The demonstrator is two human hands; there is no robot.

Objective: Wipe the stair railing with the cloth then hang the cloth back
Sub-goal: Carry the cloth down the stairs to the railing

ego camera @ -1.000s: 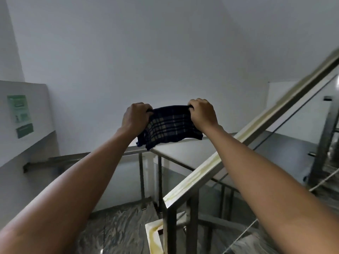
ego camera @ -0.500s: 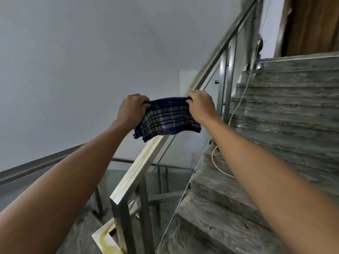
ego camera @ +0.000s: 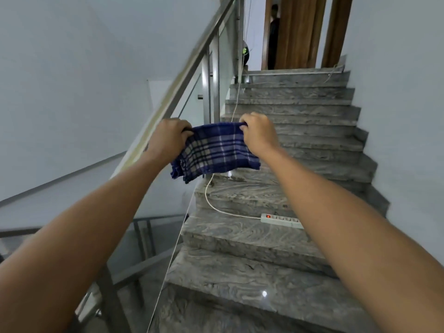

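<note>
One cloth [ego camera: 217,150] is gripped by two hands, left hand [ego camera: 168,137] and right hand [ego camera: 258,134] (fingertips hidden); railing [ego camera: 182,75] at eleven o'clock.

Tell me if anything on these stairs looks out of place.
Yes: a white power strip lies on a grey marble stair tread, its white cord trailing up the steps, a likely trip hazard.

Cloth [ego camera: 216,150] swung from railing [ego camera: 192,66] toward stairs [ego camera: 276,198].

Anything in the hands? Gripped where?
Both grip the cloth by its top edge: left hand at the left end, right hand at the right end.
</note>
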